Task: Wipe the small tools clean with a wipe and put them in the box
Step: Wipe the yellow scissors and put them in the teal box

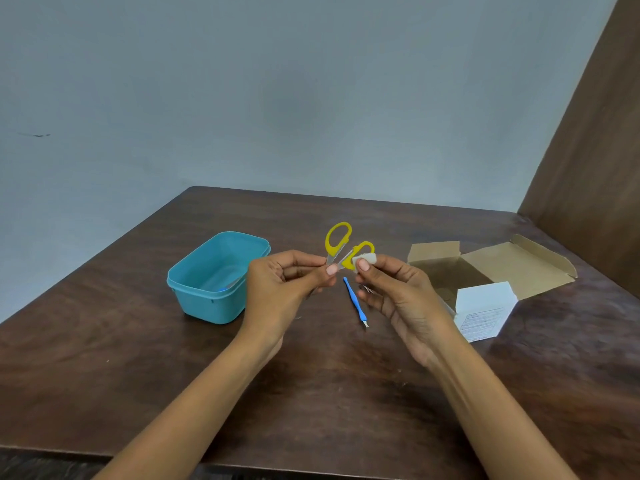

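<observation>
While our left hand [287,282] pinches a small pair of yellow-handled scissors [341,245] near the blades, thumb and fingers curled round the metal, our right hand [398,292] pinches a small white wipe [365,260] against one yellow handle loop. The scissors are held above the table with the handles pointing up and away from us, the two loops spread apart. The blade tips are hidden by our left fingers.

Just below our hands, a thin blue tool [355,301] with a small metal tip lies on the dark wooden table [104,358]. To the left stands an open teal plastic box [216,277], with something metallic and a bit of blue inside; we cannot tell what they are. To the right lies an open brown cardboard carton [512,268], flaps spread, and in front of it a white packet [483,311] with small printed text, too tiny to read. A plain grey wall [277,81] rises behind.
</observation>
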